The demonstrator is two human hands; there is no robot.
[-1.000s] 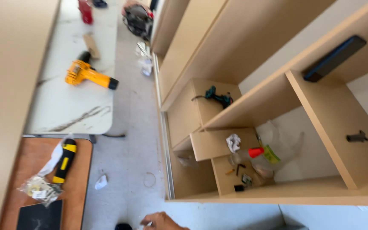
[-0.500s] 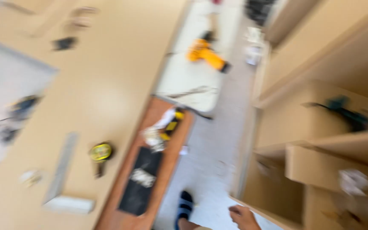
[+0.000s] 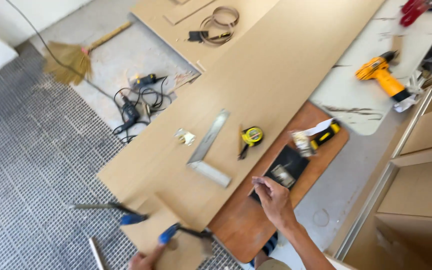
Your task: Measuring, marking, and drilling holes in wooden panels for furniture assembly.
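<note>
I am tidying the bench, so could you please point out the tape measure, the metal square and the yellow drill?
tape measure (image 3: 252,135), head view, on the middle of its round yellow case.
metal square (image 3: 207,143), head view, on its long flat blade.
yellow drill (image 3: 379,73), head view, on its yellow body.

The left hand is cut by the bottom edge. The clamp near it is blurred. The red tool is cut at the top edge.

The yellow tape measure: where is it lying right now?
In the head view the yellow tape measure lies on the long wooden board, just right of the metal square and above the right hand.
</note>
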